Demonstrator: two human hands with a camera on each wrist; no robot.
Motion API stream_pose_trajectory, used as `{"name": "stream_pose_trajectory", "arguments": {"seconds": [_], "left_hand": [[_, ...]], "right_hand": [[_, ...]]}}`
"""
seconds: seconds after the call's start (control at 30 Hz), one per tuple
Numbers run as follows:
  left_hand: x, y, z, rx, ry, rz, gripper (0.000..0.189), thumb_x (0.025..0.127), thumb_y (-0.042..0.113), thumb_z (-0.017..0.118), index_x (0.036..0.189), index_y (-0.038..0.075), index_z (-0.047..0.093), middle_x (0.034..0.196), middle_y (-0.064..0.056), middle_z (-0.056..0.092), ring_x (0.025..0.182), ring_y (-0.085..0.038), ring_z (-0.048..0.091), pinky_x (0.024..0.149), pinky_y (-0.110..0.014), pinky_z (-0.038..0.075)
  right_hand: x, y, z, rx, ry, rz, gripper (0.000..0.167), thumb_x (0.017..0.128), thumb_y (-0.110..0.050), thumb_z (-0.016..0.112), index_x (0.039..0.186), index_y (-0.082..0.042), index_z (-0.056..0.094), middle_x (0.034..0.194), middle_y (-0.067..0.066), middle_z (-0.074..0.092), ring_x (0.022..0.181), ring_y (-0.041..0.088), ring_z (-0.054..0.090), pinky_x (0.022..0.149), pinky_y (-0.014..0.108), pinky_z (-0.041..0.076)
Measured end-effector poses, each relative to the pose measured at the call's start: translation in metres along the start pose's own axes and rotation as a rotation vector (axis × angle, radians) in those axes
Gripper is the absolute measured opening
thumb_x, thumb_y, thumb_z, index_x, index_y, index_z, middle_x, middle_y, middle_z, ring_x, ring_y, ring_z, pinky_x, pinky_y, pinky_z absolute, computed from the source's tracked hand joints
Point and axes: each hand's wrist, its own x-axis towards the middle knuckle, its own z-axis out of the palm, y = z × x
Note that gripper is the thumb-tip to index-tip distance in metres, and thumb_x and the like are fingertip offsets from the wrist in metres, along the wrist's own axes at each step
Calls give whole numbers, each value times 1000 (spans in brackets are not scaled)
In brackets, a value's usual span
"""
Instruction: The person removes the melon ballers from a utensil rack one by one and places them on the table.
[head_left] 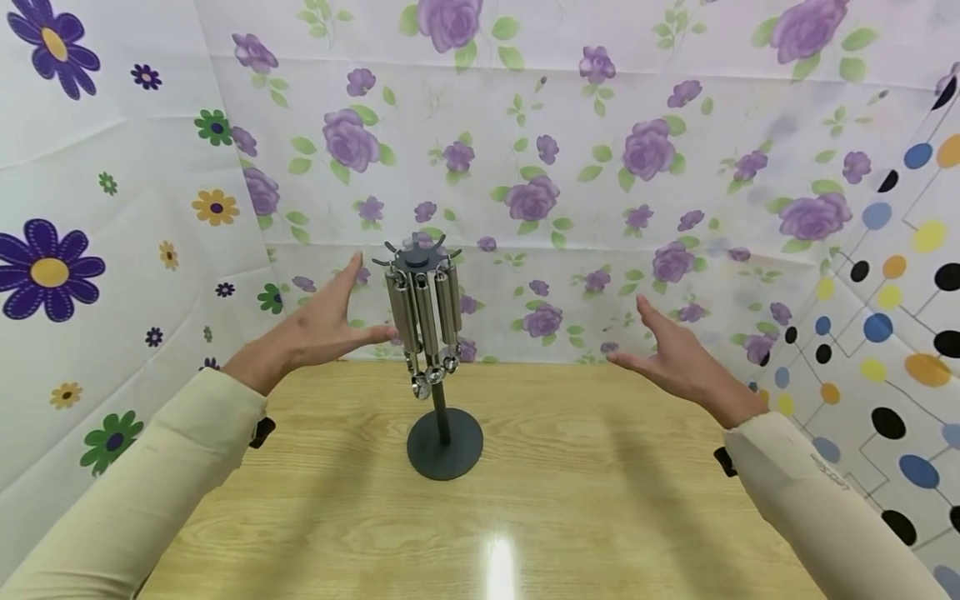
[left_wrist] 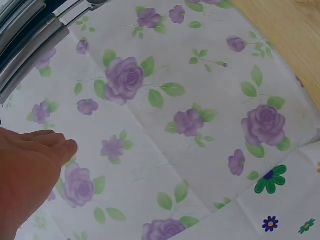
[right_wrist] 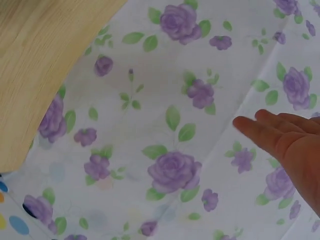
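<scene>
A dark grey utensil stand (head_left: 444,450) with a round base and a ring of hooks at its top stands upright on the table, left of centre. Several metal-handled utensils (head_left: 425,312) hang from the hooks, their small shiny ends pointing down. My left hand (head_left: 318,325) is raised just left of them, fingers straight and thumb apart, its thumb tip close to the handles in the head view. In the left wrist view, metal handles (left_wrist: 32,45) fill the upper left corner. My right hand (head_left: 671,358) hovers at the right, fingers extended, holding nothing.
The wooden table (head_left: 547,475) reaches back to a white cloth wall (head_left: 495,325) with purple roses. A cloth with coloured flowers (head_left: 165,308) bounds the left side, and a dotted cloth (head_left: 855,383) the right.
</scene>
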Motion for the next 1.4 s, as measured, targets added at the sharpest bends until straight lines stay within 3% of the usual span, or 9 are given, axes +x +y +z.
{"name": "stream_pose_trajectory", "arguments": {"seconds": [0.17,0.33,0.5,0.73,1.0,1.4], "left_hand": [[6,10,-7,-70,90,116,109,91,48,73,161,15,-4,166,-7,7,151,-33,13,116,-58,18],[13,22,-17,-85,165,262,93,91,45,73,161,14,21,164,-9,22,150,-32,20,115,-55,22],[19,31,-26,-62,186,310,78,91,42,74,155,14,40,157,-13,37,146,-35,30,113,-57,27],[30,33,-28,-46,219,369,53,92,24,76,140,8,59,142,-16,56,136,-35,46,108,-55,35],[36,32,-24,-100,221,368,41,92,19,76,130,6,68,131,-19,63,127,-36,55,103,-55,41],[39,38,-19,-68,211,323,44,88,24,80,128,8,70,130,-12,65,128,-31,55,104,-51,42]], "right_hand": [[10,-15,7,85,83,-70,91,96,-49,65,160,-7,18,160,20,26,141,42,36,106,56,38],[21,-30,12,210,106,-102,77,98,-41,66,157,-8,30,155,19,39,137,39,43,101,49,45],[35,-46,16,317,92,-117,73,97,-40,66,156,-11,34,154,14,41,139,32,43,103,43,45],[50,-68,22,404,84,-166,70,97,-33,68,154,-7,37,151,15,46,135,30,48,104,39,43],[63,-84,29,431,80,-196,65,97,-31,68,152,-7,43,146,14,52,132,29,53,102,40,46],[78,-109,40,519,56,-215,59,98,-23,67,150,-5,45,144,15,54,128,28,56,101,39,47]]}}
